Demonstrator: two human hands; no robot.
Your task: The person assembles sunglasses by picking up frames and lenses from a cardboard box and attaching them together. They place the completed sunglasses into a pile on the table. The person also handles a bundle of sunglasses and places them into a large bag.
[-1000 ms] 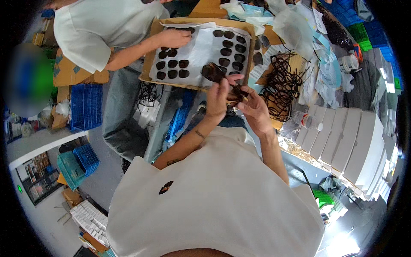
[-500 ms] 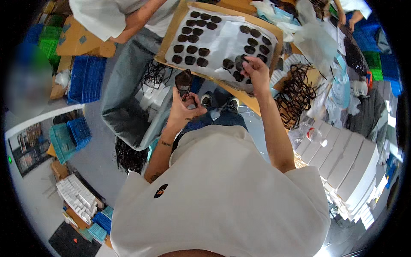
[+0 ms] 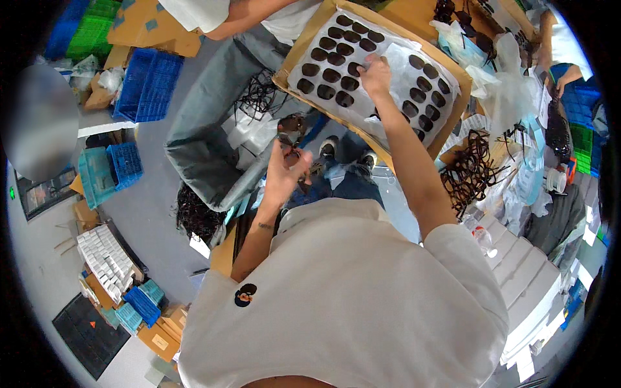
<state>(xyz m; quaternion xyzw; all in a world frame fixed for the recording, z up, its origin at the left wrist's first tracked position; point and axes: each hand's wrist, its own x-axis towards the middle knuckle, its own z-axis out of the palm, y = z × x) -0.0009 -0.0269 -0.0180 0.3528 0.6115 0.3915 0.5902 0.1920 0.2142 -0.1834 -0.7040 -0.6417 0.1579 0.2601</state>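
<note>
My left hand (image 3: 284, 169) grips a pair of dark brown sunglasses (image 3: 292, 127), held upright beside the near left corner of a cardboard tray (image 3: 299, 44). Dark sunglass lenses (image 3: 331, 75) lie in rows on white sheeting inside that tray, in a left and a right group. My right hand (image 3: 376, 77) reaches over the tray, its fingers pinched at a dark lens (image 3: 354, 68) on the inner edge of the left group. The fingers partly cover this lens, and my forearm hides part of the right group.
A grey fabric-lined bin (image 3: 194, 152) with dark frame parts and white sheets stands left of the tray. Tangled brown frames (image 3: 471, 171) lie at its right, near clear plastic bags (image 3: 511, 84) and white boxes (image 3: 517, 265). Another person's arm (image 3: 249, 16) shows at the far side.
My right hand has moved from the tray's right lens group leftward to the left group. The left hand still holds the sunglasses. The whole view has shifted, the tray sitting farther right.
</note>
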